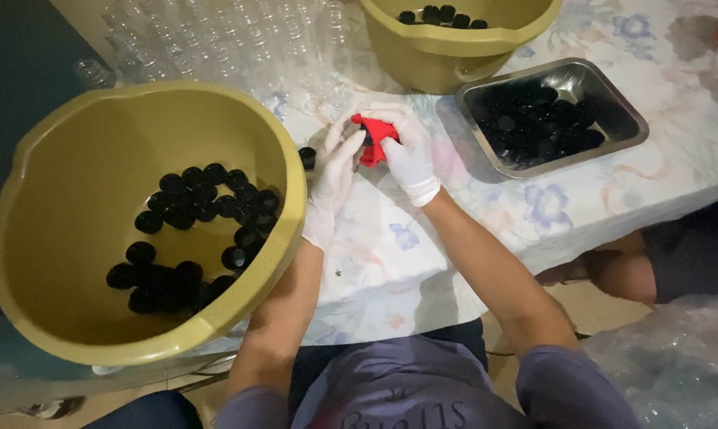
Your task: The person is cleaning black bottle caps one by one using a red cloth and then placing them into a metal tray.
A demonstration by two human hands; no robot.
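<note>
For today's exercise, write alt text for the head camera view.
Two gloved hands, left hand and right hand, hold a red cloth over a flowered tablecloth. Black caps fill a green tub and a metal tray.

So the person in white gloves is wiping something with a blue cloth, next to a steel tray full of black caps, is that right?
Not quite: the cloth is red, not blue, as the head view shows. Both gloved hands, left hand and right hand, hold it, beside the steel tray full of black caps.
</note>
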